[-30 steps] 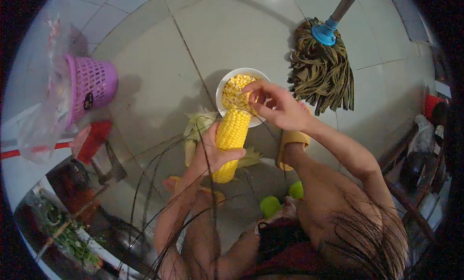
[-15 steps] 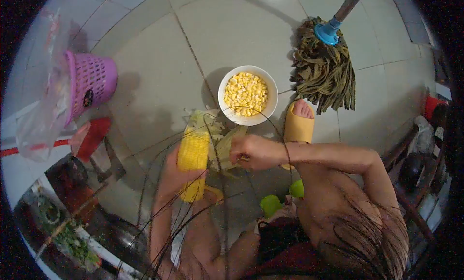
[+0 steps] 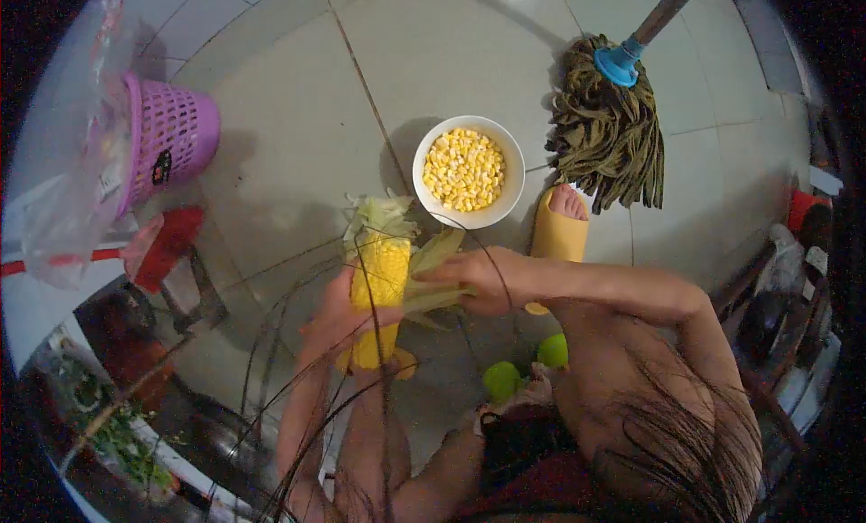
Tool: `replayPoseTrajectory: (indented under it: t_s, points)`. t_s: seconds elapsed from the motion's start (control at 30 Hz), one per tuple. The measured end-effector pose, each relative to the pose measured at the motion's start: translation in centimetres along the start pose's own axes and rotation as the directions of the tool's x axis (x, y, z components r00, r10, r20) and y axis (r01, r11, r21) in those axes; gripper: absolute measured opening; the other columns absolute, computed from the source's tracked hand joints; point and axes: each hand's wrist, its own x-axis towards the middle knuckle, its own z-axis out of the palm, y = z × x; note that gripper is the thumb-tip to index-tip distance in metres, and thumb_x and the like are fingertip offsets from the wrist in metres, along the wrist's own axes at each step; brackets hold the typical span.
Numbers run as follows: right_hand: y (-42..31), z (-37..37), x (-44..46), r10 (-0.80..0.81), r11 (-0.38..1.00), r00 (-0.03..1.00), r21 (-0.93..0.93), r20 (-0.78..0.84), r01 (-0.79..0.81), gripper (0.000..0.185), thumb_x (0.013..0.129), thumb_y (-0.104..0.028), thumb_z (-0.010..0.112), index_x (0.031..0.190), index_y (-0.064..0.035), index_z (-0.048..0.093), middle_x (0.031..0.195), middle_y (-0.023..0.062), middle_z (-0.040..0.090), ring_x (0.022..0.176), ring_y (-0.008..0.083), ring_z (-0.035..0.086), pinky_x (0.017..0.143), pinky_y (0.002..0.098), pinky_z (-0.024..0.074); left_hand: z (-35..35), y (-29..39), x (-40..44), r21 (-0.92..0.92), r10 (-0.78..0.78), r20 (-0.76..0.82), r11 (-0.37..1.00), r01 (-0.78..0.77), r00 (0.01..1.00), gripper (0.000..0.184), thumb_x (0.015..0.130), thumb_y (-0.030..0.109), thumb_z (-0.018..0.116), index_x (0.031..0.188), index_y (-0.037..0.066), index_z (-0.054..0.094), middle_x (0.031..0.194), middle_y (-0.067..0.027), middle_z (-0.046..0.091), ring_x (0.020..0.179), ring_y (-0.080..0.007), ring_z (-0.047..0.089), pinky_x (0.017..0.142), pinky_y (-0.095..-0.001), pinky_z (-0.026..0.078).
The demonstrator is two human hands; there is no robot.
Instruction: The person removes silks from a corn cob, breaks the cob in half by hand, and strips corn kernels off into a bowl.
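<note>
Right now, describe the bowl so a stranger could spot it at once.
On the tiled floor, look left of the mop. A round white bowl sits there, just beyond the corn in the left hand. Unlike its neighbours, it holds loose yellow kernels.

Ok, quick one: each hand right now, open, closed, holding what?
Left hand: closed around the corn cob.
Right hand: at the husk leaves; whether its grip is closed on any cannot be told.

Corn cob (image 3: 381,268) and right hand (image 3: 480,280) now clear of the bowl (image 3: 467,220).
A second ago both overlapped it; the hand is now by the corn husks (image 3: 438,252).
</note>
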Motion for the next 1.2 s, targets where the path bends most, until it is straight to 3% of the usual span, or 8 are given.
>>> replayPoseTrajectory:
  t_s: [0.03, 0.13, 0.23, 0.57, 0.67, 0.87, 0.97, 1.2]
  points:
    - [-0.3, -0.5, -0.1, 0.152, 0.977, 0.987, 0.144, 0.051, -0.158, 0.029, 0.076, -0.010, 0.058, 0.105, -0.0065, 0.058, 0.081, 0.0126, 0.063, 0.073, 0.0210, 0.061, 0.068, 0.0308, 0.0482, 0.3, -0.3, 0.4, -0.016, 0.004, 0.011, 1.000, -0.004, 1.000, 0.069, 0.057, 0.011, 0.076, 0.117, 0.003, 0.042, 0.103, -0.0056, 0.054, 0.094, -0.0173, 0.054, 0.083, -0.0323, 0.044]
    - [1.8, -0.8, -0.1, 0.098, 0.952, 0.969, 0.304, -0.226, -0.026, 0.021, 0.075, -0.007, 0.060, 0.096, -0.0028, 0.061, 0.083, 0.0109, 0.064, 0.073, 0.0222, 0.062, 0.067, 0.0322, 0.0494, 1.7, 0.7, 0.8, -0.093, 0.043, 0.050, 0.995, -0.038, 0.998, 0.071, 0.058, 0.012, 0.076, 0.118, 0.003, 0.041, 0.106, -0.0060, 0.053, 0.096, -0.0173, 0.053, 0.085, -0.0323, 0.043]
    - [1.4, -2.2, -0.9, 0.272, 0.845, 0.922, 0.527, -0.276, -0.091, 0.022, 0.077, -0.010, 0.062, 0.097, -0.0006, 0.060, 0.082, 0.0090, 0.064, 0.074, 0.0144, 0.060, 0.065, 0.0276, 0.0488, 2.3, 1.4, 1.4, -0.079, 0.092, 0.081, 0.993, -0.085, 0.992, 0.071, 0.058, 0.012, 0.075, 0.119, 0.002, 0.040, 0.108, -0.0064, 0.052, 0.098, -0.0178, 0.052, 0.087, -0.0325, 0.042]
    - [0.5, -3.8, -1.0, 0.024, 0.934, 0.926, 0.339, -0.376, 0.114, 0.033, 0.076, -0.016, 0.065, 0.105, -0.0012, 0.057, 0.096, 0.0132, 0.058, 0.084, 0.0210, 0.058, 0.064, 0.0279, 0.0508, 3.6, 3.1, 1.9, 0.041, 0.100, 0.137, 0.993, -0.107, 0.986, 0.074, 0.055, 0.014, 0.075, 0.119, 0.002, 0.039, 0.110, -0.0081, 0.051, 0.101, -0.0187, 0.050, 0.087, -0.0320, 0.040]
    - [0.4, -3.7, -0.8, 0.014, 0.945, 0.926, 0.307, -0.378, 0.111, 0.032, 0.076, -0.017, 0.064, 0.103, -0.0012, 0.058, 0.094, 0.0135, 0.058, 0.082, 0.0220, 0.059, 0.062, 0.0285, 0.0509, 3.9, 3.6, 1.6, 0.138, 0.138, 0.129, 0.978, -0.156, 0.982, 0.060, 0.061, 0.009, 0.068, 0.115, 0.003, 0.041, 0.101, -0.0035, 0.052, 0.092, -0.0130, 0.051, 0.083, -0.0280, 0.041]
    - [-0.3, -3.8, -0.9, 0.060, 0.953, 0.922, 0.298, -0.383, 0.061, 0.029, 0.079, -0.013, 0.061, 0.103, 0.0035, 0.056, 0.098, 0.0116, 0.058, 0.089, 0.0189, 0.058, 0.078, 0.0273, 0.0441, 4.5, 2.9, 2.0, 0.177, 0.212, 0.091, 0.958, -0.225, 0.973, 0.057, 0.061, 0.012, 0.069, 0.111, 0.002, 0.042, 0.096, -0.0047, 0.054, 0.087, -0.0127, 0.052, 0.078, -0.0282, 0.043]
    - [0.1, -3.3, -0.5, -0.047, 0.977, 0.861, 0.156, -0.506, 0.145, 0.028, 0.081, -0.019, 0.058, 0.099, 0.0028, 0.059, 0.085, 0.0148, 0.057, 0.076, 0.0261, 0.058, 0.066, 0.0320, 0.0458, 4.8, 3.4, 2.1, 0.181, 0.145, 0.092, 0.971, -0.159, 0.985, 0.072, 0.057, 0.015, 0.073, 0.119, 0.002, 0.038, 0.108, -0.0087, 0.050, 0.100, -0.0184, 0.050, 0.087, -0.0326, 0.040]
    - [0.4, -2.9, 0.0, -0.160, 0.985, 0.800, -0.039, -0.578, 0.169, 0.022, 0.082, -0.010, 0.050, 0.097, 0.0053, 0.057, 0.079, 0.0159, 0.054, 0.071, 0.0289, 0.056, 0.064, 0.0345, 0.0456, 5.8, 2.2, 2.7, 0.186, 0.220, -0.013, 0.959, -0.214, 0.975, 0.062, 0.058, 0.020, 0.070, 0.110, 0.001, 0.043, 0.093, -0.0085, 0.056, 0.085, -0.0177, 0.056, 0.076, -0.0301, 0.045]
